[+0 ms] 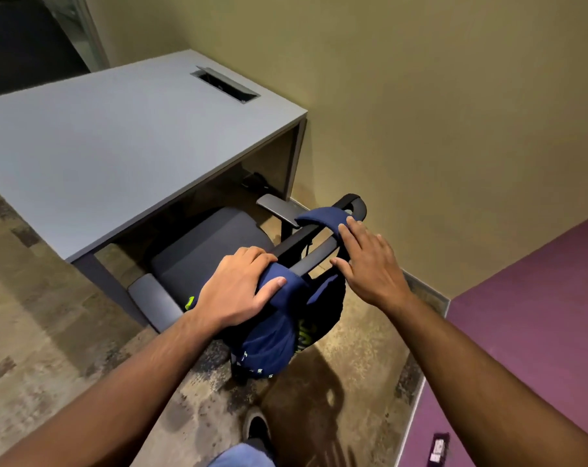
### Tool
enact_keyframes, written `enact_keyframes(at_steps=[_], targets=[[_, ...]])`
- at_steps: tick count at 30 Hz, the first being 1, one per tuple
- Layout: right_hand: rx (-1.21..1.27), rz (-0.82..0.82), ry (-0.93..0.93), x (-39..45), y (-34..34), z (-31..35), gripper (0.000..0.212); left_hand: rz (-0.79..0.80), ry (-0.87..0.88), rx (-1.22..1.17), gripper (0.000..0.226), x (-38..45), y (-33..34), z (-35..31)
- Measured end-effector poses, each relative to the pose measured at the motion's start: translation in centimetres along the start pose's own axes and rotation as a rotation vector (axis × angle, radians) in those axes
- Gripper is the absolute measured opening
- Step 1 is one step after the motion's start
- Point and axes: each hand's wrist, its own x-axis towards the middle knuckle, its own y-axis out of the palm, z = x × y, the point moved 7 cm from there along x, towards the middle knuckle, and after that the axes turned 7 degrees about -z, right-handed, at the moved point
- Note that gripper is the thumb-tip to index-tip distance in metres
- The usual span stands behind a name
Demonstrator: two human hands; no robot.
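A navy blue garment (272,335) with lime green print is draped over the top rail of a grey office chair's backrest (314,256). My left hand (238,288) grips the garment's left shoulder against the rail, thumb wrapped over the cloth. My right hand (366,261) lies with straight fingers on the garment's right shoulder (323,219) near the rail's far end. Most of the garment hangs down behind the backrest. The chair's seat (205,244) is tucked partly under a desk.
A pale grey desk (117,129) with a cable hatch (225,84) stands ahead on the left, against a beige wall. A purple wall (528,298) rises on the right. The chair's armrests (154,298) stick out. My shoe (257,429) stands on patterned carpet below.
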Motion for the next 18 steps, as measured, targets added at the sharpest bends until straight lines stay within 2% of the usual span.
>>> enact_keyframes(at_steps=[9,18], targets=[[-0.018,0.147,-0.096,6.8,0.8,-1.3,0.07,-0.043,-0.091,0.062,0.039,0.5,-0.1,-0.3],[0.025,0.055,-0.085,8.7,2.3,-2.7,0.064,-0.13,-0.183,0.142,0.031,0.3,-0.9,-1.1]])
